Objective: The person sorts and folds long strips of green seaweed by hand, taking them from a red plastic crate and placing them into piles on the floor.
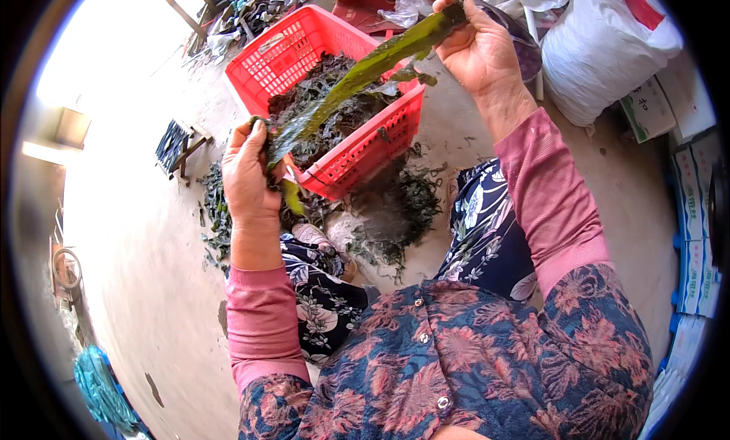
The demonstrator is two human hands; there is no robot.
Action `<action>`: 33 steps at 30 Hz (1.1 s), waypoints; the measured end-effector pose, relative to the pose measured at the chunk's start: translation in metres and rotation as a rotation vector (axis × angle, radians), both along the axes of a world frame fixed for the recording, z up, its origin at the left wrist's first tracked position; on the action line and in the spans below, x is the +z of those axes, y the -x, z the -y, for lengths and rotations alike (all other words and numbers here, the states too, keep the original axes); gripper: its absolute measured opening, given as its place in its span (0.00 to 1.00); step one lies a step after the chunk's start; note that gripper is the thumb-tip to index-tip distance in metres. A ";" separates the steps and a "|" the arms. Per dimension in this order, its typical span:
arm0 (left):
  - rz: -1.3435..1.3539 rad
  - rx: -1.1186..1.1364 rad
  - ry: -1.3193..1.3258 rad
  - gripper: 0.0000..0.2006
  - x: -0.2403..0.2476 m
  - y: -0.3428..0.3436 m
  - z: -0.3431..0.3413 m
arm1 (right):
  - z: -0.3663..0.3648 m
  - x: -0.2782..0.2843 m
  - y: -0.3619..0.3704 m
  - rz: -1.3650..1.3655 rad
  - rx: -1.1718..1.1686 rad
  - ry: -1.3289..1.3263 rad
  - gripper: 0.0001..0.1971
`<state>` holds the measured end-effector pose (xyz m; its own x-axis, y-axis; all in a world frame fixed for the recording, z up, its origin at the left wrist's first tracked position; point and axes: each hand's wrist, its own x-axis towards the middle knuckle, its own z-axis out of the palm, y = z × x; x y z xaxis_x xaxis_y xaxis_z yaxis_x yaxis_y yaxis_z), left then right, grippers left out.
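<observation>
Quilted vest (pixel 487 364) in dark blue with faded red leaf print, small round buttons down front, ribbed pink sleeves (pixel 262 326) with snug cuffs, navy trousers (pixel 327 295) with pale flower pattern, bare hands

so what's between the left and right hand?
Head view: a long green seaweed strip stretched from left hand to right hand, over the red basket.

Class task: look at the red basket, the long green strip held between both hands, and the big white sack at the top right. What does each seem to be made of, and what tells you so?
Red basket: probably moulded plastic, given its even colour and regular lattice holes.
Green strip: looks like seaweed or a similar leaf, being thin, limp, glossy and ragged-edged. The left hand and right hand grip its ends.
White sack: likely woven plastic or cloth, since it bulges and creases softly.
</observation>
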<state>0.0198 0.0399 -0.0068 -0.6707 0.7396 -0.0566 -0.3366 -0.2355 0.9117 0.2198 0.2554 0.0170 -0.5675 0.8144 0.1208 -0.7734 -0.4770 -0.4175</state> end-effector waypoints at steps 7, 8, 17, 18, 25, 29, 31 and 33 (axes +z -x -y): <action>-0.041 0.051 0.019 0.02 0.001 0.003 0.005 | -0.039 0.007 -0.020 -0.038 -0.087 0.109 0.08; -0.048 0.054 0.017 0.02 0.000 0.004 0.006 | -0.047 0.009 -0.025 -0.046 -0.148 0.094 0.07; -0.148 -0.501 0.242 0.03 -0.018 -0.014 0.014 | -0.036 0.042 -0.035 0.174 0.089 -0.111 0.05; -0.223 -0.562 0.243 0.04 -0.019 -0.021 0.014 | -0.027 0.050 -0.031 0.212 0.201 -0.141 0.06; -0.974 -0.417 0.336 0.19 -0.018 -0.039 -0.005 | 0.023 0.087 -0.018 0.298 0.493 -0.515 0.17; -0.936 -0.138 0.006 0.30 -0.001 -0.045 -0.019 | 0.056 0.094 0.003 0.382 0.597 -0.595 0.19; -0.838 -0.174 -0.146 0.33 0.001 -0.047 -0.027 | 0.073 0.094 0.011 0.435 0.590 -0.626 0.19; -0.702 -0.308 -0.165 0.22 -0.006 -0.047 -0.033 | 0.073 0.095 0.016 0.377 0.669 -0.617 0.19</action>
